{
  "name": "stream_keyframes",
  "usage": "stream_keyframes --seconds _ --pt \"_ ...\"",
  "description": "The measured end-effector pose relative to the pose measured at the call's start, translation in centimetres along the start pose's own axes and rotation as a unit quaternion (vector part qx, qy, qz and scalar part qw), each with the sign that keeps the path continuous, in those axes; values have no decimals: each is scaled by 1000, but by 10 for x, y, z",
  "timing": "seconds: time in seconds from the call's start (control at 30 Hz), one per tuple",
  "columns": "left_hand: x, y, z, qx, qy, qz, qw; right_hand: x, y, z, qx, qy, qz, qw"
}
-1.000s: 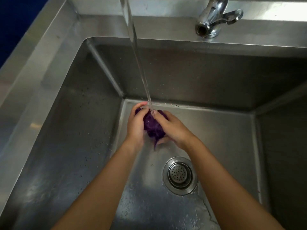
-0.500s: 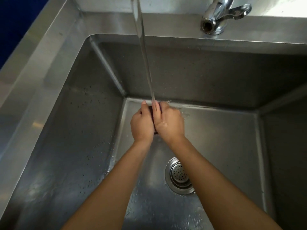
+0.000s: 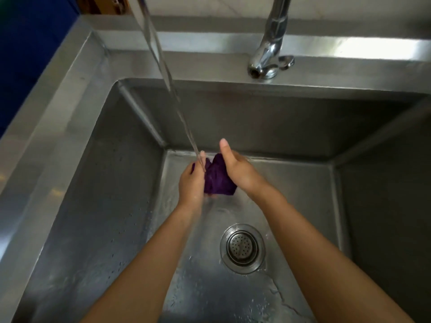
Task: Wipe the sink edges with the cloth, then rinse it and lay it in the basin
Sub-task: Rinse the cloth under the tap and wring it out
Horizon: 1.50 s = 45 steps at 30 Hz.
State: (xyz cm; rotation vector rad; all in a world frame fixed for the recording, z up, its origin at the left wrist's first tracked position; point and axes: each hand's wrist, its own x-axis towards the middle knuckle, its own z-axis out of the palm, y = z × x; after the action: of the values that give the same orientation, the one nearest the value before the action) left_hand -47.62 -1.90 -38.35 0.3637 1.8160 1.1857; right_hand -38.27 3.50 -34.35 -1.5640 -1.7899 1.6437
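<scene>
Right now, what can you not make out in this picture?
1. Tap spout end: cut off by the top edge, head view; only the stream shows.
2. Cloth: mostly covered by left hand and right hand.
3. Right hand's fingers: hidden behind the hand and cloth.

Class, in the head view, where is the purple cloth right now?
The purple cloth is mid-frame, held between the left hand and right hand under the water stream, over the basin floor, beyond the drain strainer.
</scene>
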Motion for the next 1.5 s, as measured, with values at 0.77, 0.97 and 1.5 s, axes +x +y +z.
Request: stream_keyframes --seconds 0.77,0.97,1.5 --pt "-23 39 -8 -161 -118 -112 974 -40 -95 -91 173 230 -66 956" --pt "-26 40 -8 -171 -118 -111 972 -38 -83 -88 254 189 -89 944" --pt "-33 42 -4 -166 -178 -166 956 -33 -11 -34 76 26 -225 971"
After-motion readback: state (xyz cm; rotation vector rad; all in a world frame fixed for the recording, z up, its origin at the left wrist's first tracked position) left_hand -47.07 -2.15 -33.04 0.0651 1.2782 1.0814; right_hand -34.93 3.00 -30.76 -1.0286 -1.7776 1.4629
